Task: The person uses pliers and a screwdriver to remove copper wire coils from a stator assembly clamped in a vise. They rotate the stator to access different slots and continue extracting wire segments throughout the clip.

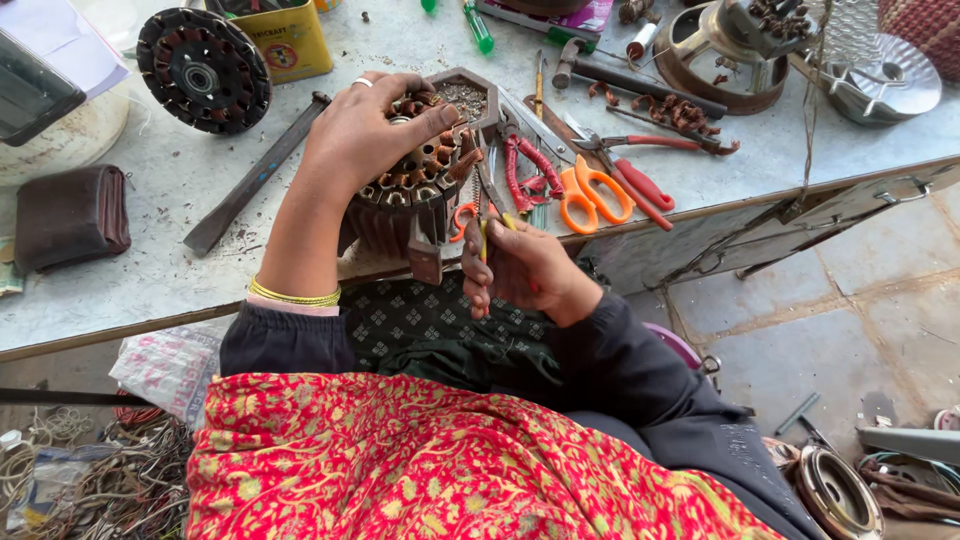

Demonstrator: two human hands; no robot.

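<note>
- L hand (375, 130): palm down on top of motor stator (415, 190), fingers curled over its upper rim, gripping it. Ring on one finger, gold bangle (295, 296) at wrist.
- Stator: round, dark laminated core w/ copper-brown windings in slots; stands tilted at near edge of workbench (150, 260), just in front of person's body.
- R hand (520, 268): fingers closed in a pinch on a thin yellow strip (484, 240), held upright just beside stator's lower right side. Cannot tell if strip touches the core.
- Orange-handled scissors (590, 195): flat on bench, right of stator, near R hand, not touched.
- Red-handled pliers (530, 170): lying betw. stator and scissors.
- Second red-handled tool (640, 180): just beyond scissors, jaws pointing left.
- Flat metal bar (255, 180): diagonal on bench, left of L forearm, apart from it.
- 2nd wound core (204, 68): round, far left of bench, beside yellow tin (290, 40).
- Dark wallet-like pouch (70, 218): left edge of bench, well apart from both hands.
- Green-handled screwdriver (478, 25): far edge of bench, behind stator.
- Metal motor housing (730, 45): top right of bench w/ loose copper scraps near it.
- Wire tangle (90, 470): on floor, lower left.
- Clothing: dark sleeves, red patterned cloth (430, 460) across lap.
</note>
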